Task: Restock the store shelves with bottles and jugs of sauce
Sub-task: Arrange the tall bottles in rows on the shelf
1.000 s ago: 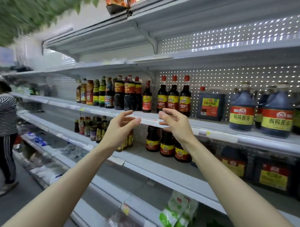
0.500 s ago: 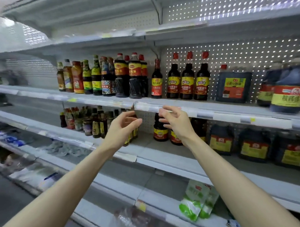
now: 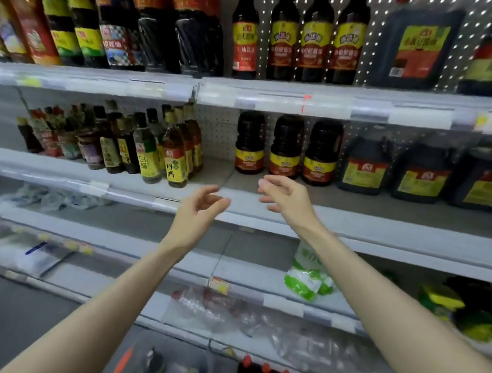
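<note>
1. The left hand (image 3: pixel 198 213) hangs in the air before the front edge of the middle shelf (image 3: pixel 219 172). Its fingers are loosely bent and spread and grip nothing, and the palm is turned toward the other hand.
2. The right hand (image 3: pixel 287 197) is at its three o'clock, apart from it. It mirrors the left: fingers relaxed, slightly curved, empty.
3. At twelve o'clock from the right hand, three squat sauce bottles (image 3: pixel 287 151) stand in a row on the middle shelf. They are dark, with red-and-yellow labels, and neither hand touches them.
4. At two o'clock on the same shelf stand dark jugs (image 3: pixel 364 168) with yellow labels.
5. At eleven o'clock from the left hand is a cluster of small bottles (image 3: pixel 151 153). A bare stretch of shelf lies between it and the squat row.
6. Farther up at twelve o'clock, the upper shelf (image 3: pixel 278 98) carries tall bottles (image 3: pixel 315 36) side by side — with a square jug (image 3: pixel 415 46) at one o'clock.
7. At six o'clock from the right hand, green-and-white bags (image 3: pixel 306 279) lie on a lower shelf. Red bottle caps (image 3: pixel 263 368) show at the frame's bottom edge.
</note>
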`<state>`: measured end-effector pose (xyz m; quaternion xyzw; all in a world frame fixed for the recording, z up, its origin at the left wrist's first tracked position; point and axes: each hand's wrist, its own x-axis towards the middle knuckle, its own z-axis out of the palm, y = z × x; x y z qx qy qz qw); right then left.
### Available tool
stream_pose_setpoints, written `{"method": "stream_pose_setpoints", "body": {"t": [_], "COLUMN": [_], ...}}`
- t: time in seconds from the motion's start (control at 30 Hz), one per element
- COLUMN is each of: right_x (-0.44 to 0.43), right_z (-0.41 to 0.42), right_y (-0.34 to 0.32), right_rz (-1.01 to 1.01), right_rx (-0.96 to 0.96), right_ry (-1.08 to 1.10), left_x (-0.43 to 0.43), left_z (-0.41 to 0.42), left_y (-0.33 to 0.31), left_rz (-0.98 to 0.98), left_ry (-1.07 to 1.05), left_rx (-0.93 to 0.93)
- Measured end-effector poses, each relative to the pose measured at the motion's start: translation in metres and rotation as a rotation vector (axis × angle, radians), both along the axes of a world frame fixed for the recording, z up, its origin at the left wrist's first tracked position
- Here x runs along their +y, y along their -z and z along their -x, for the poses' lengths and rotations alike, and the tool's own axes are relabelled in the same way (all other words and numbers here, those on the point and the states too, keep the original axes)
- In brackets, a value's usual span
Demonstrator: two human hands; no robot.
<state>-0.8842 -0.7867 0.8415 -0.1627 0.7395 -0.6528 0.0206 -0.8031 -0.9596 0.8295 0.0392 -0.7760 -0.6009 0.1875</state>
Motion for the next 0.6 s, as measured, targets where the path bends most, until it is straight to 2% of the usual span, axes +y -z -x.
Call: {"method": "stream_pose_setpoints", "body": {"t": [0.13, 0.3, 0.6], "right_x": [-0.001, 0.000, -0.007], "right_z": [0.022, 0.033, 0.000], "right_y": [0.058, 0.159, 0.374], "right_rz": [-0.023, -0.054, -0.153], "right_rx": [-0.098, -0.249, -0.503], "right_ry": [0.030, 0.106, 0.292], "left_x": [-0.003, -0.003, -0.020], "left_z": [0.029, 0.052, 0.054], "left_y": [0.053, 0.146, 0.352], "left_rz": [-0.040, -0.104, -0.179], "left_ry": [0.017, 0.069, 0.234], "left_rx": [-0.072, -0.236, -0.526]}}
